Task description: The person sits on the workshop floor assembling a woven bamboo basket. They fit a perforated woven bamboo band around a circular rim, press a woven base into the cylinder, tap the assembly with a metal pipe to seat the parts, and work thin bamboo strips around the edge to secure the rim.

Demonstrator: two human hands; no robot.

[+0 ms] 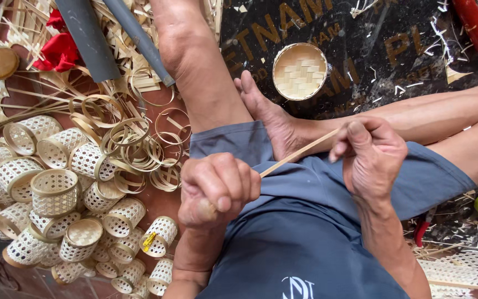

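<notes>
Bamboo strip (300,152) runs between both hands over the lap: the left hand (217,188) is fisted around its lower end, the right hand (369,152) pinches the upper. Beside the knee, many woven baskets (56,194) lie finished; beyond, loose rings (139,147) and a round lid (300,71) wait.
</notes>
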